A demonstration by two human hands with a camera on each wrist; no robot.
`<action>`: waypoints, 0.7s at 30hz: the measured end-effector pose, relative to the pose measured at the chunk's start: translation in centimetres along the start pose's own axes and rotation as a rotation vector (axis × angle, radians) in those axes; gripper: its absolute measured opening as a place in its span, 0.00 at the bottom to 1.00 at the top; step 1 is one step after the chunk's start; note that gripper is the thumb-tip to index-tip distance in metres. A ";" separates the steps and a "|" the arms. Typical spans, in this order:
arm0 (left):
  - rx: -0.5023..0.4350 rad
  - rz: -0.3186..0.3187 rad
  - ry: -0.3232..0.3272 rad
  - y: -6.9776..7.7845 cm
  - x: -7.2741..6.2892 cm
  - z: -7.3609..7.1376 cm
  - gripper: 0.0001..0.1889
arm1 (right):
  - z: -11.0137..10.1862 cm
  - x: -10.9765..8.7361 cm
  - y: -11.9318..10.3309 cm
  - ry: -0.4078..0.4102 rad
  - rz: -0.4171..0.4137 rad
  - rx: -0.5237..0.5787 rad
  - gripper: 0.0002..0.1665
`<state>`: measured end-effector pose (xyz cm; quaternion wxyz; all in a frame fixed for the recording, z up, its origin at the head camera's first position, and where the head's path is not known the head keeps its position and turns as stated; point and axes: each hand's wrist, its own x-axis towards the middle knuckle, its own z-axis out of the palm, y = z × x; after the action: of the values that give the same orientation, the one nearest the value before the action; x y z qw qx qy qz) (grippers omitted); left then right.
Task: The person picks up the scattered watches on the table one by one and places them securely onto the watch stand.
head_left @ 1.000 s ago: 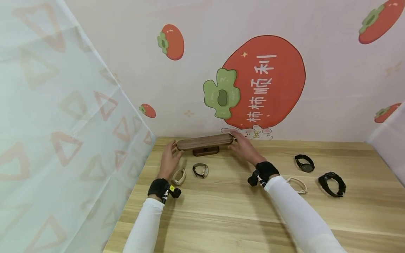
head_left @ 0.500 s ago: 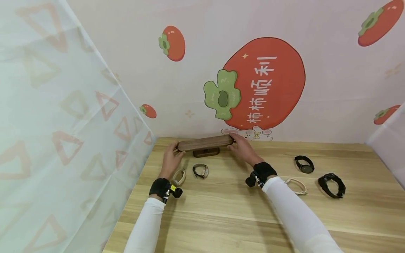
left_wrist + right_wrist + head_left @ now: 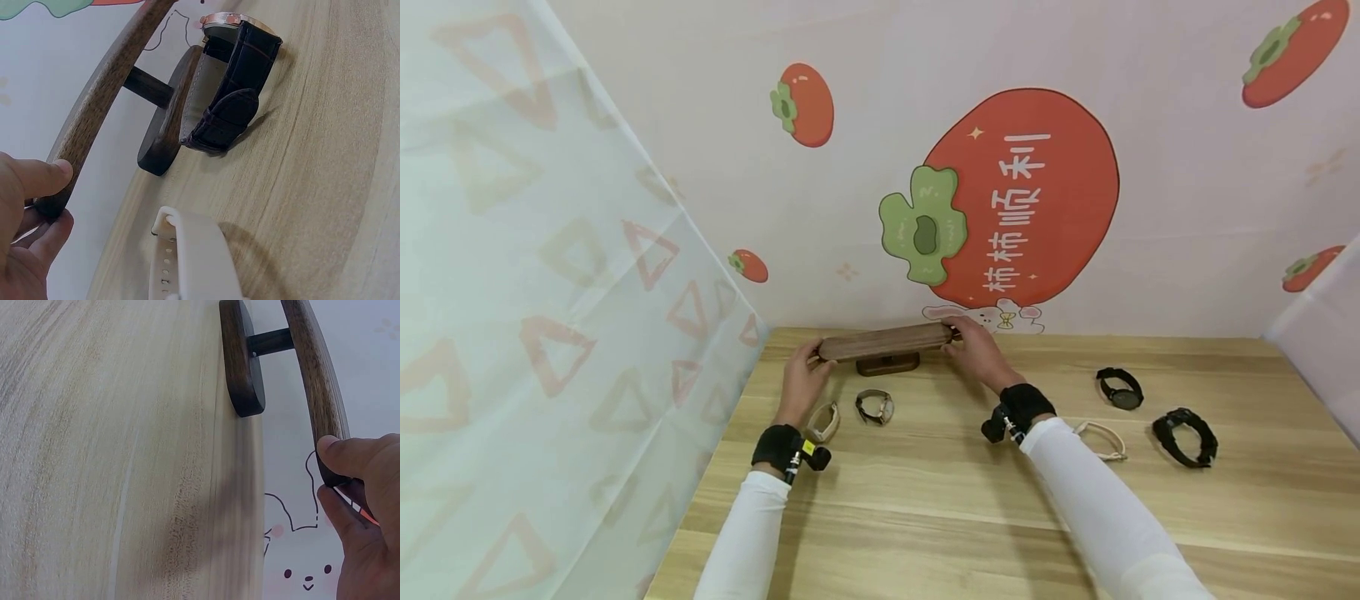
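Note:
A dark wooden T-shaped stand (image 3: 887, 342) is at the back left of the table in the head view, a long bar on a short post and an oval base (image 3: 889, 364). My left hand (image 3: 803, 379) pinches the bar's left end, thumb in front. At the right end, my right hand (image 3: 981, 357) pinches the bar likewise. The left wrist view shows the left thumb on the bar (image 3: 103, 103); the right wrist view shows the right thumb on it (image 3: 317, 375). Close to the base lies a dark-strapped watch (image 3: 876, 407), with a cream-strapped watch (image 3: 823, 422) beside my left wrist.
Right of my right forearm lie a pale-strapped watch (image 3: 1103, 440), a slim black watch (image 3: 1121, 389) and a chunky black watch (image 3: 1185, 437). The wooden table (image 3: 917, 517) meets a printed back wall (image 3: 850, 208) just behind the stand. A side wall (image 3: 625, 333) rises at left.
Both hands keep hold of the bar's ends. My right wrist has shifted slightly left, and the bar looks rolled a little. The watches stay where they were.

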<state>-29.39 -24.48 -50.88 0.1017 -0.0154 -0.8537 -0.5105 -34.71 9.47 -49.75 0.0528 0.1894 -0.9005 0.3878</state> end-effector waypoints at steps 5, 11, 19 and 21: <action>0.035 0.003 0.004 0.0 0.0 0.2 0.30 | -0.3 -0.2 0.0 -0.005 0.013 -0.024 0.32; 0.068 0.004 0.001 -0.2 0.0 0.6 0.31 | -0.7 -1.0 0.2 -0.008 0.025 0.008 0.32; 0.054 0.015 -0.022 0.2 0.0 1.4 0.31 | -1.3 -1.9 0.9 0.007 0.035 0.001 0.31; 0.041 0.015 -0.024 0.3 -0.1 1.6 0.31 | -1.5 -2.0 1.0 0.009 0.032 -0.009 0.31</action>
<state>-29.48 -22.95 -51.34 0.0954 -0.0258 -0.8650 -0.4919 -33.30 11.76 -49.91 0.0515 0.1733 -0.9049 0.3852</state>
